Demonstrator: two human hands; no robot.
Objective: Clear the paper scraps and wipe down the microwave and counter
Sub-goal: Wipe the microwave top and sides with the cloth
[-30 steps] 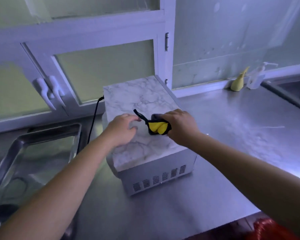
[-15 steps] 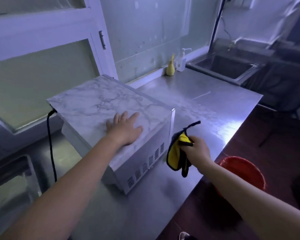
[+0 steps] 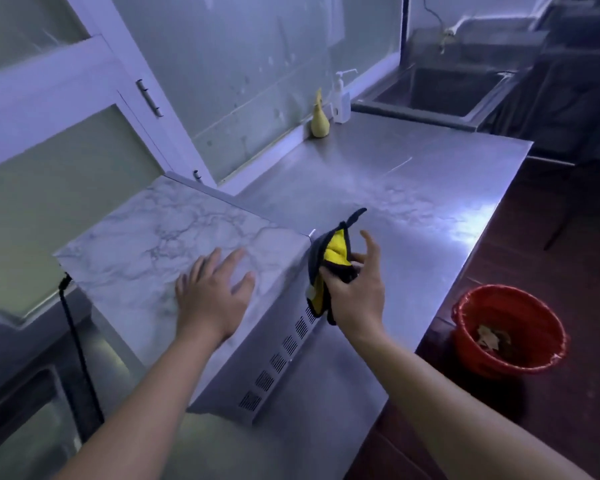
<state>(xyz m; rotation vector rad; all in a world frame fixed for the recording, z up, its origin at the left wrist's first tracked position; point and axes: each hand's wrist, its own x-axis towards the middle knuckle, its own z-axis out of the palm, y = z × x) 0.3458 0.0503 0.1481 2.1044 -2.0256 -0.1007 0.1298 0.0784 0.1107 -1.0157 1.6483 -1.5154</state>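
Note:
The microwave (image 3: 146, 237) has a marble-patterned top and a vented side, and stands on the steel counter (image 3: 413, 188). My left hand (image 3: 212, 296) lies flat on its top, fingers spread. At the microwave's right side, my right hand (image 3: 355, 289) holds a yellow and black cloth (image 3: 328, 271) between thumb and lower fingers, the forefinger sticking up. A red bucket (image 3: 475, 344) on the floor to the right holds paper scraps (image 3: 492, 339).
A yellow bottle (image 3: 319, 119) and a white pump bottle (image 3: 342, 98) stand at the counter's back edge. A steel sink (image 3: 440, 95) lies beyond them. The microwave's black cord (image 3: 77, 344) drops at the left beside a metal tray (image 3: 25, 420). White cabinet doors rise behind.
My right hand took the cloth off the microwave's top and down to its right side. My left hand opened flat on the top. The view swung right, revealing the bucket.

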